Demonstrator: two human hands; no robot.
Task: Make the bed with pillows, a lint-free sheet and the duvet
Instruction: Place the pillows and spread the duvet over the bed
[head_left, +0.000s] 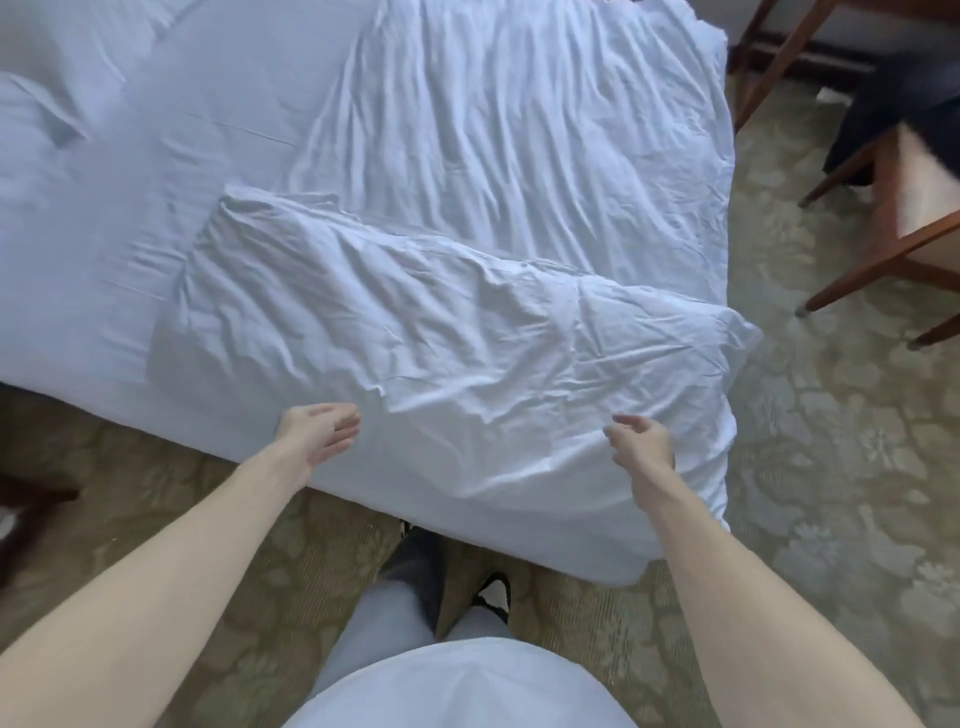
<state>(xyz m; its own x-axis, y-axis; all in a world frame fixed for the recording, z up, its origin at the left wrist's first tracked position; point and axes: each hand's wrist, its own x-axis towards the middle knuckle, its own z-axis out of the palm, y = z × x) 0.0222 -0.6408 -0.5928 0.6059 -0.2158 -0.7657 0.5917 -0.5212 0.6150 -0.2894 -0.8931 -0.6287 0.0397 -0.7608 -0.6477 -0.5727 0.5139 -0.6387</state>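
Duvet (467, 332): white and rumpled, spread over the right half of the bed. A folded flap lies across the near side and droops over the near right corner.
Left hand (318, 439): out over the near edge, palm turned inward, fingers (343, 418) straight and relaxed, gripping nothing. The flap's edge lies just beyond the fingertips.
Right hand (641, 444): over the duvet's near edge, fingers (621, 421) loosely bent and apart, nothing in them. Touching the cloth or just above it, can't tell.
Sheet (156, 171): bare on the left half.
Pillows (31, 119): far left.
Chair (904, 228): right, on the carpet (831, 467).
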